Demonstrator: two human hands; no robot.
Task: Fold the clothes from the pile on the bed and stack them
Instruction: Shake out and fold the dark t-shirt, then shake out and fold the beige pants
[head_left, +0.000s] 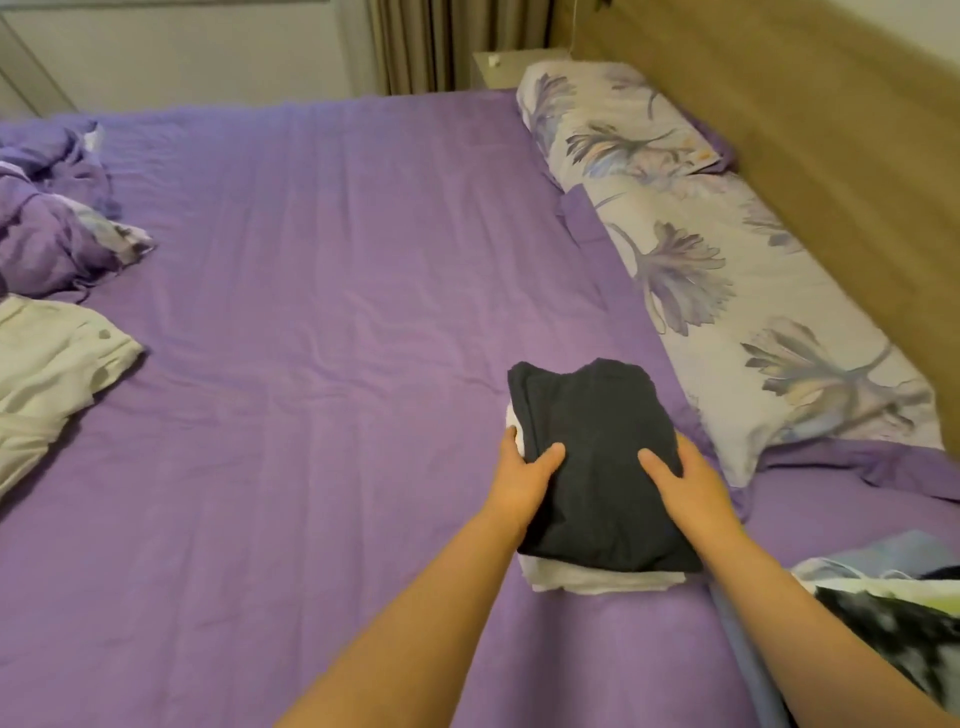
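Observation:
A folded dark navy garment (597, 447) lies on top of a folded white garment (597, 579) on the purple bed sheet (322, 322), right of centre. My left hand (524, 478) grips the stack's left side, thumb on the navy cloth and fingers round the edge. My right hand (685, 483) grips its right side the same way, fingers hidden behind the cloth. A crumpled white garment (47, 379) lies unfolded at the left edge of the bed.
A rumpled purple duvet (47, 218) is bunched at the far left. Floral pillows (727, 270) run along the wooden headboard (810, 130) on the right. Patterned black, white and blue fabric (893, 618) lies at the lower right. A bedside table (514, 65) stands beyond.

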